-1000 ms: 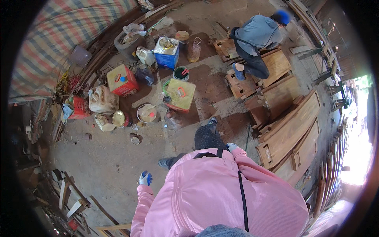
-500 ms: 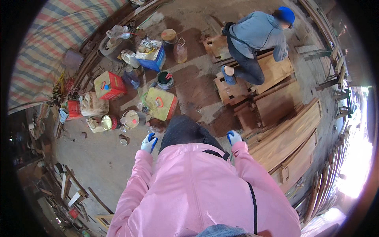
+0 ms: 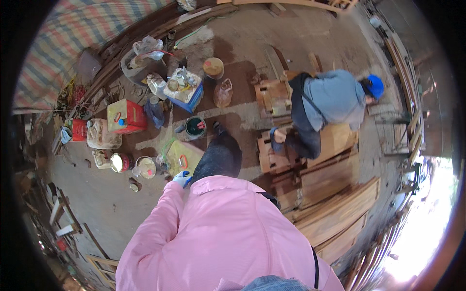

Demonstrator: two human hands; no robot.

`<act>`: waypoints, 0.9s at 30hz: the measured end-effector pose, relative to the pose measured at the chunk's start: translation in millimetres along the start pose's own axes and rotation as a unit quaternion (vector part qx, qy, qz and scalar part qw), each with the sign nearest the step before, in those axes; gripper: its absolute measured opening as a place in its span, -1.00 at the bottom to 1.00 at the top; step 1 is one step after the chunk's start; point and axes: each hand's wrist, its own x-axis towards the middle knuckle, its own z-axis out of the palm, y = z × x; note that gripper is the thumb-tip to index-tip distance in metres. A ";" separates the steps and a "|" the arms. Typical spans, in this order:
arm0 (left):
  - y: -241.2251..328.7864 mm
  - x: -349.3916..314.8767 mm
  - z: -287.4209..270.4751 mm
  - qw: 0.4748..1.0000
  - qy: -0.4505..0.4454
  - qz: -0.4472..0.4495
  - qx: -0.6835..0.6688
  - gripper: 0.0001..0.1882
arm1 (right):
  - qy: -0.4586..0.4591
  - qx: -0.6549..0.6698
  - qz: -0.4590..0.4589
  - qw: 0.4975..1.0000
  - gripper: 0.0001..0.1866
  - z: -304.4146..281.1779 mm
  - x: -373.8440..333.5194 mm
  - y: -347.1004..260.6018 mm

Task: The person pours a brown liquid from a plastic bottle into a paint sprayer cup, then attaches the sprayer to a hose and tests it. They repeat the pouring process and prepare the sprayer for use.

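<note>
My left hand (image 3: 182, 179), in a white glove with blue fingers, hangs beside my thigh. Its fingers look loosely bent and apart, with nothing seen in them. The nearest thing to it is a large square can with a yellowish top (image 3: 180, 156) and a red handle; in the picture the hand overlaps its lower edge. A bucket of dark green liquid (image 3: 195, 126) with something red in it stands just beyond that can. My right hand is out of view, hidden past the pink jacket.
A co-worker in a grey top (image 3: 335, 99) and blue cap bends over wooden panels (image 3: 335, 172) on the right. Red cans (image 3: 127, 116), a pale jug (image 3: 104, 133), an open paint tin (image 3: 121, 162) and a blue box (image 3: 185, 91) crowd the left. Long boards (image 3: 335, 213) lie nearer.
My view has shifted and turned. One leg now reaches forward beside the yellow-topped can. My right hand has gone out of sight, and the co-worker leans lower over the panels.
</note>
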 end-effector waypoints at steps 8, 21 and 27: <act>211.6 84.4 -37.1 0.990 0.060 0.111 -0.062 -0.51 | 0.102 -0.036 -0.147 0.983 -0.69 -271.8 93.7 -283.5; 198.1 108.7 -32.5 0.875 0.163 -0.063 -0.452 -0.53 | 0.151 -0.072 -0.417 0.894 -0.73 -472.7 236.8 -710.7; 273.2 145.6 26.9 0.778 0.343 -0.065 -0.522 -0.71 | 0.028 -0.355 -0.373 0.857 -0.69 -519.3 342.6 -870.0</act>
